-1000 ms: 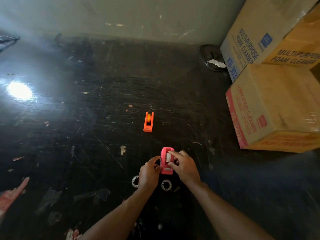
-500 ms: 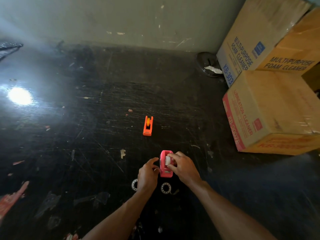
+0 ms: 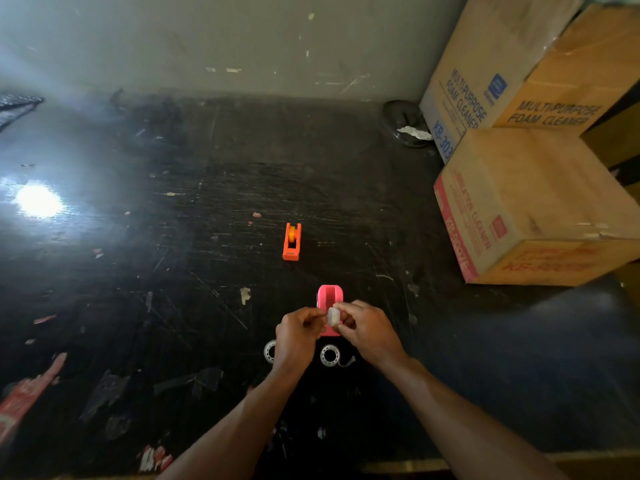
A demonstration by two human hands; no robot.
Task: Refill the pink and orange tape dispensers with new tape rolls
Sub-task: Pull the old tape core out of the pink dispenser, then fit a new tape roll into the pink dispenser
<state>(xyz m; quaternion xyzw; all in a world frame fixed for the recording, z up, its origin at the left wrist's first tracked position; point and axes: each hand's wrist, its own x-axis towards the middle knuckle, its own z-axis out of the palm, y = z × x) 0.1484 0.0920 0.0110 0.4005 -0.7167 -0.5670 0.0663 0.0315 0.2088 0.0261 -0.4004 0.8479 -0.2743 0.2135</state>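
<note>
The pink tape dispenser (image 3: 329,296) stands on the black table in front of me, its slot showing nothing inside. Just above its near end my right hand (image 3: 367,329) pinches a small white spool (image 3: 334,316), and my left hand (image 3: 298,336) touches the spool's left side with its fingertips. Two clear tape rolls lie flat below my hands: one (image 3: 269,351) partly hidden behind my left wrist, the other (image 3: 329,355) between my wrists. The orange tape dispenser (image 3: 291,241) stands farther back, with a yellow spool in it.
Stacked cardboard boxes (image 3: 533,206) fill the right side of the scratched black table (image 3: 173,271). A dark round dish (image 3: 403,124) with white paper sits by the wall. Torn tape scraps and a red label litter the left front.
The white spool has come up out of the pink dispenser, held in my right hand. My left hand moved from the dispenser's side to the spool.
</note>
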